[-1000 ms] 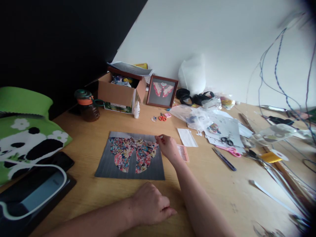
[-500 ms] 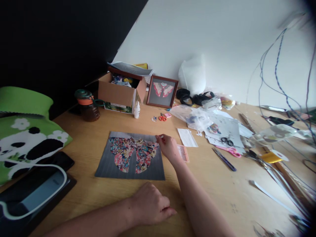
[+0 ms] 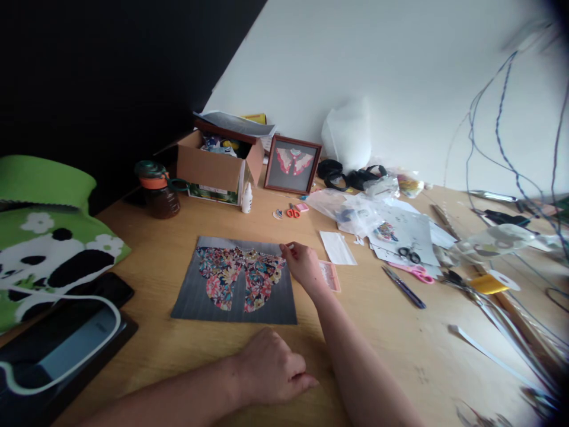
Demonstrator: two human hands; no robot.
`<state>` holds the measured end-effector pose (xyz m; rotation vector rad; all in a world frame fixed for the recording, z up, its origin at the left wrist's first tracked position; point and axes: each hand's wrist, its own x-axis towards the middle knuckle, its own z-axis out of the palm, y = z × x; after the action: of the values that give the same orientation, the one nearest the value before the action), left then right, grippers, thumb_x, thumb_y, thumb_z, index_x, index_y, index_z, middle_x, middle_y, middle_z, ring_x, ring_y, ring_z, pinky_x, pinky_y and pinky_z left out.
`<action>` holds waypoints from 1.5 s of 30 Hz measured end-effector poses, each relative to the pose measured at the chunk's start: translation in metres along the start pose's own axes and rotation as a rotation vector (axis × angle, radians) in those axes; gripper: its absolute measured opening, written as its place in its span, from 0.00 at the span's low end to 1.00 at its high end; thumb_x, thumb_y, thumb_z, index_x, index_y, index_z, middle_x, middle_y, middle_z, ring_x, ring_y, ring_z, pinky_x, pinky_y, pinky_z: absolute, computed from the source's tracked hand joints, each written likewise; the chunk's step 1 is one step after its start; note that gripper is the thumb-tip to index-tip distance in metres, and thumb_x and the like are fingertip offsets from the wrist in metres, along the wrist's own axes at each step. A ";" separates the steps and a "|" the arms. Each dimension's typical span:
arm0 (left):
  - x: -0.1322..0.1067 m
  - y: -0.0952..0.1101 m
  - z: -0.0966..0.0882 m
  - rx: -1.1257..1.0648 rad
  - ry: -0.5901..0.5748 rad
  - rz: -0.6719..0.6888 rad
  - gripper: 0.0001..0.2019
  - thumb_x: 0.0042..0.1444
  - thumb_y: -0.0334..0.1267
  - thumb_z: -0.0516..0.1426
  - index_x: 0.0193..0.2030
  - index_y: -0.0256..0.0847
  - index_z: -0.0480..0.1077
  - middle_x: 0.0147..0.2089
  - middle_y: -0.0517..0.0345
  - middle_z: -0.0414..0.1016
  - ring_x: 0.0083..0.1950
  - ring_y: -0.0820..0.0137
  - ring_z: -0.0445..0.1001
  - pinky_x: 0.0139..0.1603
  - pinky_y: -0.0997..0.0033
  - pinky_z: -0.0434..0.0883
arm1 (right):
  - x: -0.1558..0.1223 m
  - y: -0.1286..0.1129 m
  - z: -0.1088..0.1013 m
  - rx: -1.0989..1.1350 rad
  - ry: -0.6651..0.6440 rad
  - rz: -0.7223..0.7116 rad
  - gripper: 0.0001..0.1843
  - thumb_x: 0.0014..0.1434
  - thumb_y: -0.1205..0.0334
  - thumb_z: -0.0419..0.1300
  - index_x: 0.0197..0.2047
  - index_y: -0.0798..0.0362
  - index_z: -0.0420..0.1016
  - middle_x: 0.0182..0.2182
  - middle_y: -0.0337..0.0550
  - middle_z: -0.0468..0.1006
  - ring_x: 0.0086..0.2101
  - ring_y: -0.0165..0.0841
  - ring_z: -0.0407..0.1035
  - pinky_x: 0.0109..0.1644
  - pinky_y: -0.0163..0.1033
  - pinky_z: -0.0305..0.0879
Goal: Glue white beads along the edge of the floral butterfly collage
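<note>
One camera sits on the person's head and looks forward and down over the table [image 3: 400, 350]. It is near the grey sheet [image 3: 235, 296], which lies low in the middle; the white wall stands far behind the sheet.

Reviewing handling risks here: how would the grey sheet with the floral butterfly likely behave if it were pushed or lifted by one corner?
The grey sheet lies thin and flat on the wooden table, so it would probably slide easily when pushed. Lifted at the corner by the right hand, it would likely sag. The floral butterfly looks built from many small pieces, so bending might loosen some.
</note>
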<state>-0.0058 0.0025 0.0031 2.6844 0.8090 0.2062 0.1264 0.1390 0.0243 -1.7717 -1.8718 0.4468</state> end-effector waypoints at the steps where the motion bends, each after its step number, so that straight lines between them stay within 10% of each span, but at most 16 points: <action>1: 0.000 0.000 0.000 -0.004 0.010 0.001 0.20 0.63 0.50 0.55 0.26 0.42 0.74 0.22 0.58 0.76 0.24 0.64 0.76 0.22 0.67 0.53 | 0.000 0.000 0.000 0.001 -0.001 -0.001 0.17 0.64 0.54 0.53 0.31 0.53 0.77 0.26 0.45 0.80 0.28 0.35 0.73 0.30 0.33 0.56; 45: -0.001 -0.001 0.005 -0.017 0.103 0.024 0.20 0.62 0.50 0.57 0.23 0.41 0.72 0.20 0.60 0.74 0.22 0.66 0.76 0.21 0.68 0.55 | 0.001 0.004 0.004 0.053 -0.015 -0.011 0.15 0.64 0.55 0.54 0.36 0.54 0.79 0.29 0.46 0.82 0.31 0.36 0.76 0.32 0.33 0.61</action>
<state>-0.0059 0.0019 -0.0023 2.6873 0.8014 0.3586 0.1273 0.1408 0.0189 -1.7268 -1.8619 0.5026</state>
